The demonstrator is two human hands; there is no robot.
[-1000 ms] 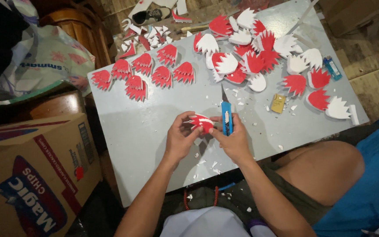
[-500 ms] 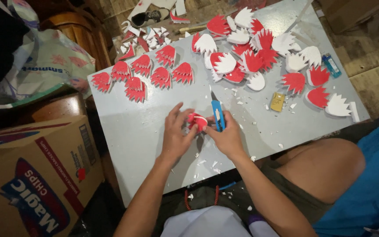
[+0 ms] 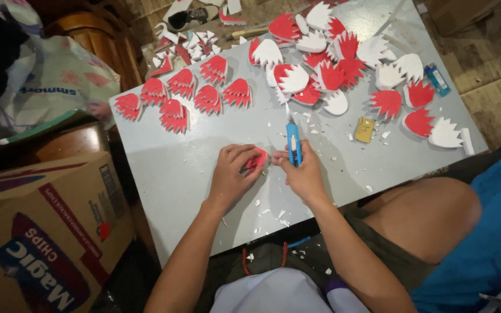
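Observation:
My left hand (image 3: 231, 174) presses a small red foam cutout (image 3: 257, 160) flat on the grey table (image 3: 169, 174). My right hand (image 3: 301, 174) grips a blue utility knife (image 3: 293, 143), blade pointing away from me, its fingertips right beside the cutout. The two hands nearly touch over the piece. White foam scraps (image 3: 273, 211) lie on the table just in front of my hands.
A row of red jagged foam shapes (image 3: 195, 98) lies at the table's left back. A heap of red and white shapes (image 3: 331, 69) fills the back right, with a blue lighter (image 3: 437, 79) and a small yellow piece (image 3: 365, 129). A cardboard box (image 3: 42, 232) stands at left.
Both hands have lowered the red cutout from slightly above the table onto its surface. The knife has tilted and moved in beside the piece.

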